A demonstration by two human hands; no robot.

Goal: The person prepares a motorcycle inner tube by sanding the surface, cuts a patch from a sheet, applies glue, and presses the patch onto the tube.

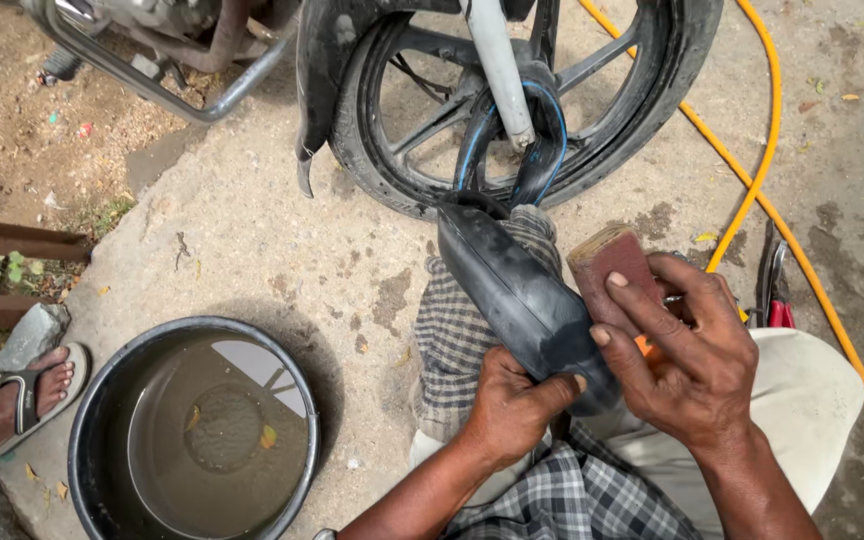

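My left hand (512, 405) grips the black inner tube (527, 300) from below; my right hand (692, 350) clasps a sanding block (612, 262) against it.

The tube (522, 300) is black, and the block (612, 265) is reddish brown with a pale tan edge. The cloth (457, 335) has a grey and white check pattern, and the hose (767, 190) is orange-yellow. The basin (87, 440) is black with brownish water (217, 435) inside.
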